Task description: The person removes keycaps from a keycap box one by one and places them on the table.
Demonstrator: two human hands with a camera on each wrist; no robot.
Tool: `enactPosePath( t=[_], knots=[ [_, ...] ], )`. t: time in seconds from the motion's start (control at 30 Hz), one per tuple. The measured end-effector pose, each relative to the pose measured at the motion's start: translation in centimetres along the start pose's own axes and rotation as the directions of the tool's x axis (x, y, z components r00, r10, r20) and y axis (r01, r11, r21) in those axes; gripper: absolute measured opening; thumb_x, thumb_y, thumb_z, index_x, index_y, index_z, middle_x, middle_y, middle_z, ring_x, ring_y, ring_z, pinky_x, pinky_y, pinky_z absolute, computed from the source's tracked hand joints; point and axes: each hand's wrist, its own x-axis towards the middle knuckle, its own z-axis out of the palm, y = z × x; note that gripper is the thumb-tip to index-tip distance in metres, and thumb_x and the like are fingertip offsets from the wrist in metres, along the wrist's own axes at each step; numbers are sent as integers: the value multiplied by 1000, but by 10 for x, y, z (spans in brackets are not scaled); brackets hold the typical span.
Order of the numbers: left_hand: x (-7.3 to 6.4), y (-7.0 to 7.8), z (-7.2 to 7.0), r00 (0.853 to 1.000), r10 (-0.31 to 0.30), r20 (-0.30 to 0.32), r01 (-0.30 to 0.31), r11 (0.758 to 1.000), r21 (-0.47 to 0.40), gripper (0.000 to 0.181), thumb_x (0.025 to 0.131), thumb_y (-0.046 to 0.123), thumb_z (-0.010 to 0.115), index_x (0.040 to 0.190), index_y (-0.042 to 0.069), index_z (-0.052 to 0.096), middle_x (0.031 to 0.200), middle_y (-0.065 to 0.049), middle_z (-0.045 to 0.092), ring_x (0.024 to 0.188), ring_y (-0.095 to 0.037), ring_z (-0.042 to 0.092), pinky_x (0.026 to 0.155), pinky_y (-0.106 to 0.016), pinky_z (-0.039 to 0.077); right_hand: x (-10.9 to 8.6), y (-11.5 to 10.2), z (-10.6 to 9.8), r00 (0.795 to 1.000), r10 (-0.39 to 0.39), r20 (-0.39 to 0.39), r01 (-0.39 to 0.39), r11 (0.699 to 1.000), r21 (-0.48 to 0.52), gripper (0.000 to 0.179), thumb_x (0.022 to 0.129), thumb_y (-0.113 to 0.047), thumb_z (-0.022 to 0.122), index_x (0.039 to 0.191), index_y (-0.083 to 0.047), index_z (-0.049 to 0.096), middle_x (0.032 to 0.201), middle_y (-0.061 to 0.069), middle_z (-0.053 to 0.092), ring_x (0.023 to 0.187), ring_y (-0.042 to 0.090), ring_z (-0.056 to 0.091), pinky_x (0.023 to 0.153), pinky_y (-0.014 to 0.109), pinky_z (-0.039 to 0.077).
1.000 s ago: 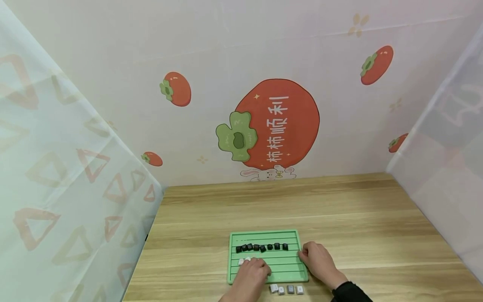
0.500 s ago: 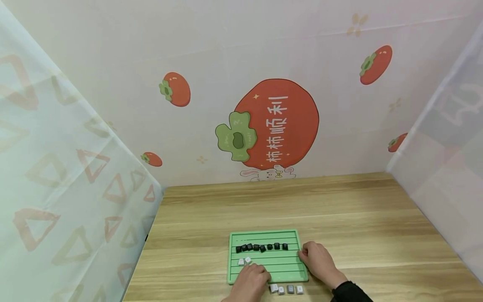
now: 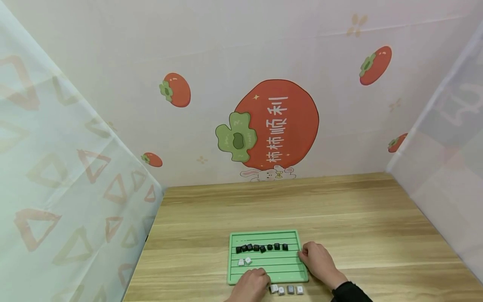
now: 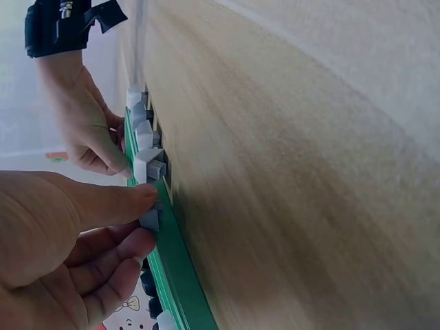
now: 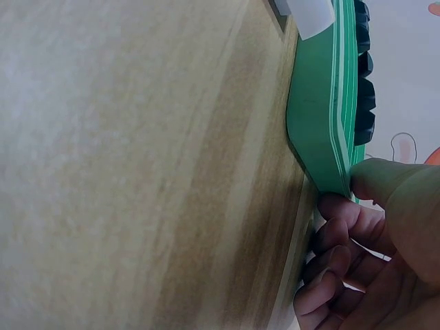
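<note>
Four loose keycaps (image 3: pixel 290 289), three white and one grey, are lying in a short row on the worktop (image 3: pixel 339 222), just off the six o'clock edge of the green tray (image 3: pixel 283 276); from my remote seat I am taking twelve o'clock as the far side. The left hand (image 3: pixel 250 286) is resting at the row's nine o'clock end, and in the left wrist view its grip is pinching a grey-looking keycap (image 4: pixel 150 219) between thumb and finger, beside that same tray edge; I am not managing to tell whether the piece is touching the worktop. The right hand (image 3: pixel 320 264) is gripping the tray's three o'clock rim, so I am counting the left as nearer to the row. On the tray, eight black keycaps (image 3: pixel 256 248) are forming a line from nine to three, along the tray's long axis, and a white pair (image 3: pixel 247 261) is sitting below that line's nine o'clock end. I am judging the key relation to be this: the pair is lying at roughly ten o'clock from the left fingertips, while the pinched piece is looking too blocky for me to be reading a long axis.
</note>
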Motion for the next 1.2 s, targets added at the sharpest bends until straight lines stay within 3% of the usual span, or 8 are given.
enactPosePath(
  t=[0.2, 0.73, 0.97, 1.2],
  knots=[
    [0, -1, 0, 1000, 10, 18, -10, 1000, -12, 9, 83, 11, 79, 90, 18, 78, 82, 10, 66, 74, 2, 58, 65, -17, 44, 0, 0, 0, 1000, -1, 0, 1, 1000, 2, 49, 92, -12, 70, 58, -17, 36, 56, -6, 26, 52, 9, 30, 53, 21, 22],
    [-1, -2, 4, 998, 61, -15, -61, 998, 26, 8, 82, 10, 79, 86, 16, 76, 75, 9, 61, 68, 2, 53, 61, -16, 39, 1, 1, 1, 1000, -10, -1, 10, 1000, 10, 50, 92, -12, 69, 58, -18, 33, 56, -6, 23, 53, 9, 26, 54, 20, 20],
    [0, -2, 4, 998, 68, 11, -69, 997, 22, 7, 83, 11, 78, 88, 16, 76, 75, 9, 61, 68, 3, 52, 60, -15, 39, 0, 1, 1, 1000, -9, -7, 9, 1000, 6, 49, 92, -12, 70, 58, -18, 34, 56, -6, 25, 52, 9, 28, 53, 20, 21],
    [-1, -1, 5, 997, 77, -14, -77, 996, 37, 8, 82, 10, 78, 86, 16, 77, 74, 9, 62, 66, 3, 52, 58, -14, 37, 0, 0, 1, 1000, -12, -10, 12, 1000, -2, 50, 91, -12, 70, 57, -17, 35, 55, -7, 25, 52, 9, 28, 53, 21, 21]
  ],
)
